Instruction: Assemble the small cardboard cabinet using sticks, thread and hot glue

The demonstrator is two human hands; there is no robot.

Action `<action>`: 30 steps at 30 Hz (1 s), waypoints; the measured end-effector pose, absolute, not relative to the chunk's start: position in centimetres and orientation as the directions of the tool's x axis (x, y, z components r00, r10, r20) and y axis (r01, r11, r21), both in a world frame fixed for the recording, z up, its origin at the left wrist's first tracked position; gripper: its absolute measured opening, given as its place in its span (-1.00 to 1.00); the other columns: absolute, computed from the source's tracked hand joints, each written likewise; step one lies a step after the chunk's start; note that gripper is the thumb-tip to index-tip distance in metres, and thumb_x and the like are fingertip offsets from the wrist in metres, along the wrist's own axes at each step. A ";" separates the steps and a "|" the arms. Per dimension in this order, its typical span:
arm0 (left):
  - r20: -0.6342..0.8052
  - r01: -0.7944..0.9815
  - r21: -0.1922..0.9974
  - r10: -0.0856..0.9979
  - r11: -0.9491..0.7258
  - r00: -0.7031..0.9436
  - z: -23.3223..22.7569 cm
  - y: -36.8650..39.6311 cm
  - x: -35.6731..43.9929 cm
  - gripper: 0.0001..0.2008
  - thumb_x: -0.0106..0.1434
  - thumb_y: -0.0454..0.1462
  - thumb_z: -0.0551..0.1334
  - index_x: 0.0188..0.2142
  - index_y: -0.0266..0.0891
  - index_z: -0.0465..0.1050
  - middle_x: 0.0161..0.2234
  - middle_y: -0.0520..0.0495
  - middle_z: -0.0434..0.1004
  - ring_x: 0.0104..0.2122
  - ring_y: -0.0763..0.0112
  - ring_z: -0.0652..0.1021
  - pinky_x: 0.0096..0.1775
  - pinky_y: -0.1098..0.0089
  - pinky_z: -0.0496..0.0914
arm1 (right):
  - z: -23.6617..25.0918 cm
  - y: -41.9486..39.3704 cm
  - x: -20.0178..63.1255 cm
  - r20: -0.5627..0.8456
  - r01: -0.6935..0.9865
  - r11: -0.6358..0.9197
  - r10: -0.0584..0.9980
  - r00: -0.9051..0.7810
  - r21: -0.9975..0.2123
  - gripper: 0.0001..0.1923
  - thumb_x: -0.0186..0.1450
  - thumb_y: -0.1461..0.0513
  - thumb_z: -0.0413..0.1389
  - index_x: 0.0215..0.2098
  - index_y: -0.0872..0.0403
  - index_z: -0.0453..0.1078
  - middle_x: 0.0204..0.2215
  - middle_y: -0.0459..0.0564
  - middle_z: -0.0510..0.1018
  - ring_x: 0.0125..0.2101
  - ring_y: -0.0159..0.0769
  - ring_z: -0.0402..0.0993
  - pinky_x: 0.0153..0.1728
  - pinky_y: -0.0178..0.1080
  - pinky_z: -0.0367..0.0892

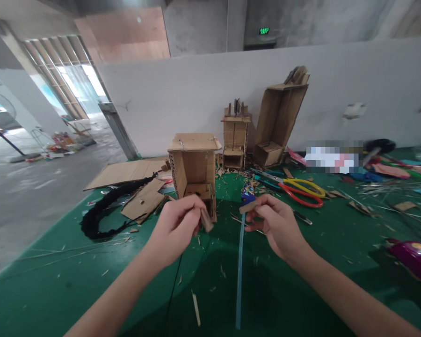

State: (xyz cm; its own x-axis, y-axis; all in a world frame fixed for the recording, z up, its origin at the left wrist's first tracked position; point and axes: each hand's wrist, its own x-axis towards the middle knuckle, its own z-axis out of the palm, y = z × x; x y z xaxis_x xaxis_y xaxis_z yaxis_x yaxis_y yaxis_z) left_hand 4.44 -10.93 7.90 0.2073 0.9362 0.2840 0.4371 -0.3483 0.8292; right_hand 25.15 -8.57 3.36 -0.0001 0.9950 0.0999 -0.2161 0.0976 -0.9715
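My left hand pinches a small cardboard piece just in front of a small cardboard box model. My right hand holds another small cardboard piece with something blue at its tip; a light blue strip runs down from under that hand toward me. Both hands hover close together above the green mat.
Two taller cardboard models stand by the white wall. Red and yellow-handled scissors lie right of the box. A black cord, flat cardboard sheets, scraps and a purple package lie around.
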 end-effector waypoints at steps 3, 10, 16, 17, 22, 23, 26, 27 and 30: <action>0.180 0.778 0.428 0.887 -0.460 0.425 8.4 -11.7 1.3 -0.71 0.25 -0.22 0.03 -0.60 -0.20 0.25 -0.66 0.04 0.33 -0.65 0.48 0.30 -0.56 0.44 0.10 | 3.3 -8.7 24.9 0.154 -0.104 0.148 0.987 -0.053 -0.983 -0.90 0.08 0.25 0.08 -0.45 0.07 0.22 -0.59 -0.10 0.42 -0.56 -0.35 0.43 -0.56 -0.21 0.48; 0.062 0.962 -0.034 0.960 -0.272 0.274 5.7 -11.6 -3.6 -0.60 0.28 -0.18 0.02 0.09 -0.14 0.27 -0.47 -0.09 0.56 -0.53 0.20 0.53 -0.56 0.41 0.07 | 3.3 -9.3 24.6 0.305 0.130 0.322 0.943 -0.130 -0.938 -0.90 0.19 0.21 0.06 -0.40 0.09 0.29 -0.54 -0.08 0.43 -0.56 -0.39 0.41 -0.56 -0.29 0.45; 0.232 0.865 0.376 0.938 -0.332 0.259 6.5 -13.6 1.1 -0.53 0.22 -0.07 0.13 0.11 -0.08 0.26 -0.26 -0.08 0.53 -0.54 0.37 0.49 -0.47 0.40 0.29 | 4.4 -10.3 23.6 0.317 0.156 0.367 0.908 -0.273 -0.917 -0.91 0.23 0.22 0.06 -0.36 0.07 0.36 -0.50 -0.13 0.40 -0.64 -0.50 0.32 -0.66 -0.40 0.34; 0.225 0.794 0.511 0.943 -0.330 0.247 6.7 -13.7 2.1 -0.52 0.19 -0.08 0.17 0.10 -0.08 0.26 -0.21 -0.09 0.52 -0.53 0.40 0.49 -0.48 0.42 0.31 | 4.7 -10.5 23.3 0.297 0.118 0.343 0.910 -0.290 -0.932 -0.92 0.23 0.22 0.07 -0.36 0.07 0.36 -0.51 -0.13 0.40 -0.64 -0.50 0.32 -0.67 -0.41 0.34; 0.019 0.411 0.902 0.965 -0.129 0.261 6.9 -13.0 5.2 -0.81 0.23 -0.17 0.13 -0.34 -0.22 0.44 -0.59 0.05 0.40 -0.60 0.48 0.45 -0.58 0.52 0.29 | 5.2 -11.1 22.5 0.227 -0.025 0.232 0.914 -0.337 -0.972 -0.93 0.21 0.22 0.07 -0.38 0.07 0.34 -0.55 -0.15 0.36 -0.61 -0.45 0.33 -0.69 -0.39 0.37; 0.003 0.377 0.919 0.961 -0.111 0.275 6.8 -12.8 5.3 -0.80 0.23 -0.19 0.12 -0.41 -0.23 0.43 -0.62 0.07 0.36 -0.61 0.50 0.44 -0.58 0.54 0.28 | 5.1 -11.2 22.5 0.226 -0.024 0.231 0.914 -0.338 -0.973 -0.94 0.21 0.23 0.06 -0.38 0.07 0.33 -0.55 -0.15 0.36 -0.60 -0.44 0.34 -0.68 -0.38 0.38; 0.024 0.356 0.925 0.957 -0.131 0.291 6.7 -12.7 5.4 -0.86 0.19 -0.23 0.18 -0.42 -0.24 0.44 -0.58 0.07 0.38 -0.59 0.53 0.44 -0.55 0.55 0.30 | 4.8 -11.4 22.6 0.221 0.069 0.258 0.917 -0.332 -0.964 -0.95 0.21 0.25 0.05 -0.39 0.06 0.33 -0.52 -0.15 0.38 -0.59 -0.46 0.35 -0.63 -0.38 0.40; 0.029 0.347 0.928 0.956 -0.135 0.293 6.6 -12.7 5.4 -0.87 0.18 -0.23 0.19 -0.37 -0.24 0.46 -0.55 0.06 0.41 -0.58 0.52 0.45 -0.54 0.54 0.33 | 4.7 -11.5 22.6 0.220 0.123 0.272 0.919 -0.327 -0.954 -0.95 0.22 0.26 0.04 -0.39 0.06 0.33 -0.52 -0.15 0.38 -0.60 -0.46 0.36 -0.62 -0.38 0.39; 0.007 0.330 0.938 0.955 -0.109 0.296 6.2 -13.0 5.4 -0.82 0.21 -0.19 0.16 -0.29 -0.24 0.46 -0.53 0.04 0.46 -0.59 0.49 0.47 -0.55 0.50 0.36 | 5.0 -11.8 22.7 0.249 0.309 0.353 0.911 -0.330 -0.883 -0.92 0.21 0.30 0.00 -0.41 0.07 0.32 -0.52 -0.13 0.40 -0.58 -0.45 0.38 -0.62 -0.39 0.35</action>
State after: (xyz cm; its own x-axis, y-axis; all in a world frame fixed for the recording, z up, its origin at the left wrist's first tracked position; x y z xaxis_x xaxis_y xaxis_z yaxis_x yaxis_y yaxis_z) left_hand 5.41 -12.97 6.16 0.2958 0.9552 0.0072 0.3299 -0.1092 0.9377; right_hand 22.70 -11.83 4.96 -0.3295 0.9108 0.2488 0.3086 0.3530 -0.8833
